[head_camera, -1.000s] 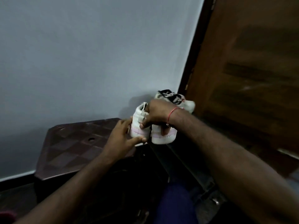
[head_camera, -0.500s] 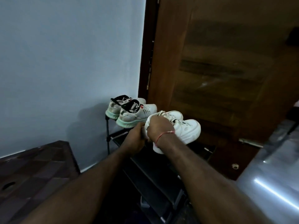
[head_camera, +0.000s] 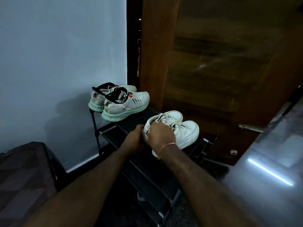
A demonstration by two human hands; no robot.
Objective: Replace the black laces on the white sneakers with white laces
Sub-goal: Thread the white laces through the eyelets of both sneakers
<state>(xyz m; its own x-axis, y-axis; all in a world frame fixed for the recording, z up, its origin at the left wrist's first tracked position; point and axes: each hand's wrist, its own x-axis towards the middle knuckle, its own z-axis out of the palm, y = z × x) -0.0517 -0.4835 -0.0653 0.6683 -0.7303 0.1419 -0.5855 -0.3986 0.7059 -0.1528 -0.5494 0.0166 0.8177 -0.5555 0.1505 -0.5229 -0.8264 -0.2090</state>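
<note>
Sneakers (head_camera: 185, 128) have come from over the stool (head_camera: 24, 169) onto the rack (head_camera: 131, 118) top shelf, near another pair (head_camera: 121, 102). Right grip (head_camera: 161, 136) clutches their collars and left grip (head_camera: 133, 140) holds a heel. Their laces (head_camera: 161, 117) look white, so relacing seems finished.

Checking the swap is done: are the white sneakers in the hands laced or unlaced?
Laced. Pale laces cross the fronts of both white sneakers, gripped at the heels by the left hand and right hand.
</note>
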